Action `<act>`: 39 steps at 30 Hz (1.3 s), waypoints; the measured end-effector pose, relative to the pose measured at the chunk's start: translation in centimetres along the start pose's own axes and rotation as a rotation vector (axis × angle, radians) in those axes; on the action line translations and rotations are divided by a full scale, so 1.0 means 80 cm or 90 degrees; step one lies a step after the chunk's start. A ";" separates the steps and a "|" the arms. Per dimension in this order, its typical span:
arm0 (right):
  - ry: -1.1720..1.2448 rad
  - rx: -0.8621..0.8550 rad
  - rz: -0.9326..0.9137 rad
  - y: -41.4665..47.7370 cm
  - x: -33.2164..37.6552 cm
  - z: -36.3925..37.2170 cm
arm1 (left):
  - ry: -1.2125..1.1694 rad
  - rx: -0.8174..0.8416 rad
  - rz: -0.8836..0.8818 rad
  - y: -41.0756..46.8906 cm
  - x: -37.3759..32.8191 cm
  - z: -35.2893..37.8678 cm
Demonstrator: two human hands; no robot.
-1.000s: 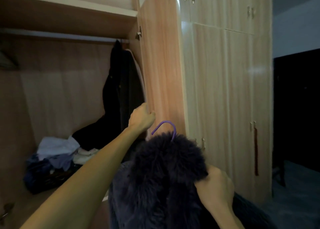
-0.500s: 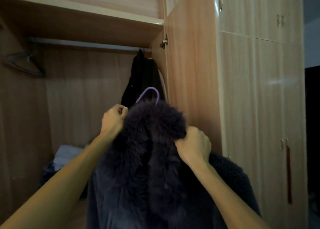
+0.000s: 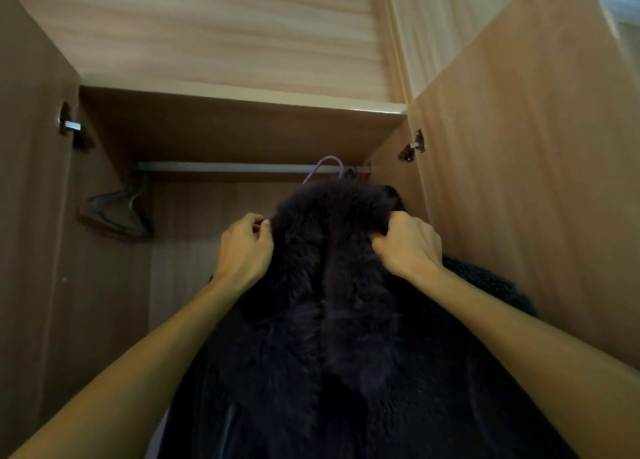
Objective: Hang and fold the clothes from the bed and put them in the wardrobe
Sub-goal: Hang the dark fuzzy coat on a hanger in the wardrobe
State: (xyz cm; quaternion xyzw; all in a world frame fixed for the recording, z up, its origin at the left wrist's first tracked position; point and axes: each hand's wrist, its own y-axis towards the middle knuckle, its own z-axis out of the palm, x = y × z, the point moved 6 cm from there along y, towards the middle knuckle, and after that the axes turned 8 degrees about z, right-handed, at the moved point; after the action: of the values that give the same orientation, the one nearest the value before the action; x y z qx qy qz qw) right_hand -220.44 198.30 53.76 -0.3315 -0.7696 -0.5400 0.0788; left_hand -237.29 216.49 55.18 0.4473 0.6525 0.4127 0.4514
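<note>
Dark fur bunched in both curled fists, left hand (image 3: 244, 250) and right hand (image 3: 410, 247) gripping the collar, held the coat (image 3: 329, 320) high inside the wardrobe (image 3: 214, 129) so its purple hanger hook (image 3: 327, 166) could catch the rail (image 3: 225, 166) near the right end.

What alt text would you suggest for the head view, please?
A left hand and a right hand grip the furry collar of a dark coat on a purple hanger, its hook up at the wardrobe rail. Empty dark hangers hang at left.
</note>
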 end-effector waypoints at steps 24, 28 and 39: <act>-0.116 -0.083 -0.074 0.361 0.062 0.232 | 0.065 -0.077 0.114 0.254 0.141 0.247; -0.204 -0.132 -0.115 0.389 0.065 0.255 | 0.056 -0.083 0.119 0.284 0.153 0.270; -0.340 -0.220 -0.072 0.459 0.065 0.280 | 0.000 -0.085 0.156 0.310 0.215 0.307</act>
State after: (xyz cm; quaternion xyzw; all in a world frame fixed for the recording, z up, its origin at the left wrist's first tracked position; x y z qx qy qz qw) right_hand -197.28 227.56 75.78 -0.4270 -0.6772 -0.5599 -0.2134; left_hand -211.80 242.66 68.55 0.4928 0.5642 0.5070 0.4264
